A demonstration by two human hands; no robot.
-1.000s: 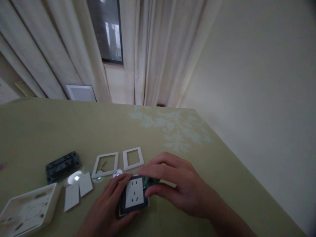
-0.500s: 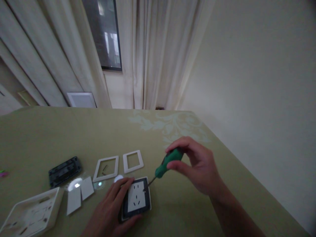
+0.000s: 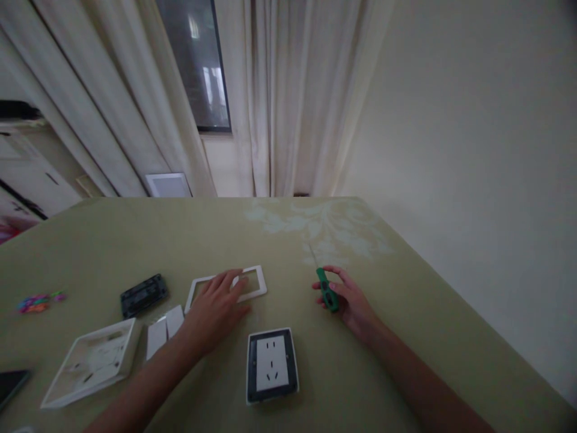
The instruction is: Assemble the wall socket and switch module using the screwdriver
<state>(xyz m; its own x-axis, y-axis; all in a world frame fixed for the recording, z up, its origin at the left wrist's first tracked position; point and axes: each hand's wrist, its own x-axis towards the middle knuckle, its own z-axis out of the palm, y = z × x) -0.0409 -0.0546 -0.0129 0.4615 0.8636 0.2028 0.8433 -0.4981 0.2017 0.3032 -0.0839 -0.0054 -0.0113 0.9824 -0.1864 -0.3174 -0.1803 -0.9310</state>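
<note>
My right hand [image 3: 349, 297] is closed round the green handle of a screwdriver [image 3: 327, 290], its thin shaft pointing up and away from me. Fingers spread, my left hand [image 3: 217, 304] reaches over two white cover frames. Its fingertips are at the smaller frame [image 3: 258, 281]; whether they touch it, I cannot tell. The larger frame [image 3: 192, 294] is partly hidden beneath the hand. A wall socket [image 3: 272, 364] with a white face and dark surround lies on the cloth between my forearms, touched by neither hand.
At left are a white open back box [image 3: 92, 364], a dark plastic plate [image 3: 144, 294] and two white pieces [image 3: 157, 337]. Small colourful items [image 3: 38, 302] and the corner of a dark flat object [image 3: 12, 385] lie further left. A wall [image 3: 487, 210] borders the table's right side.
My left hand has let go of the socket and moved up to the white frames. My right hand has lifted the screwdriver off the socket, moved right, and turned its tip away from me.
</note>
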